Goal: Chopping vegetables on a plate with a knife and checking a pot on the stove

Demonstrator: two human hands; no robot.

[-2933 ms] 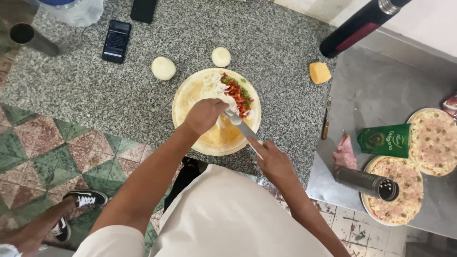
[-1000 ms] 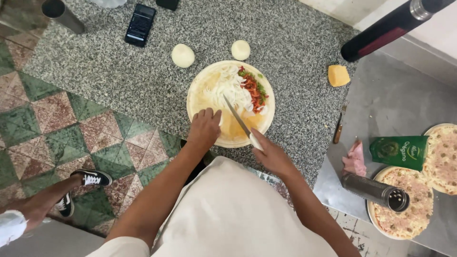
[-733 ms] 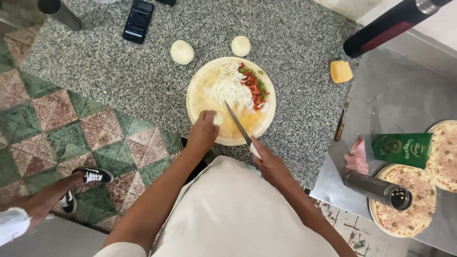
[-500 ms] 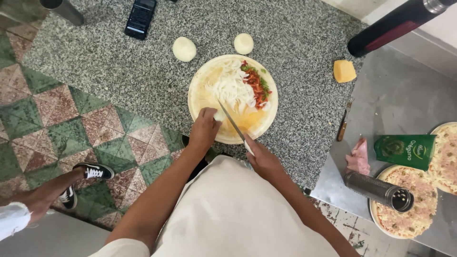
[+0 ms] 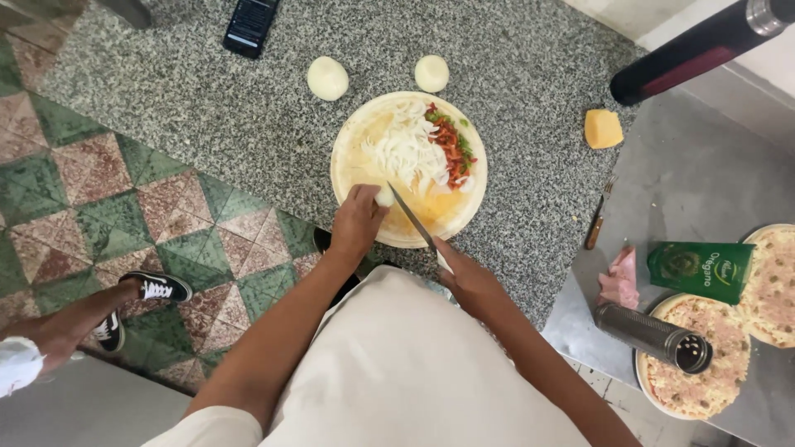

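L hand (image 5: 358, 222): I see it curled on a small onion piece (image 5: 385, 196) at near edge of the round cutting board (image 5: 352, 170), fingers closed round it, pinning it down.
R hand (image 5: 469, 277): wrapped shut on handle of the knife (image 5: 411, 217); blade runs diag. up-left, tip just beside the L fingertips.
Board: sits on the grey speckled worktop (image 5: 248, 116); sliced onion pile (image 5: 407, 151) mid-board, chopped red/green peppers (image 5: 451, 147) on far right side.
Spare onions: two peeled onions (image 5: 328, 78) beyond the board, untouched.
Nearby: cheese block (image 5: 603, 129) to the right, phone (image 5: 250, 25) at far edge, topped pizzas (image 5: 691, 356) on steel tray at right w/ metal shaker (image 5: 654, 335).
Risk 1: blade v. close to L fingertips; piece is small, so a slip could nick a finger, imo.
Risk 2: board overhangs near worktop edge a bit; hard press could tip or skid it.
Risk 3: slices heaped mid-board, may spill off as more get pushed over.
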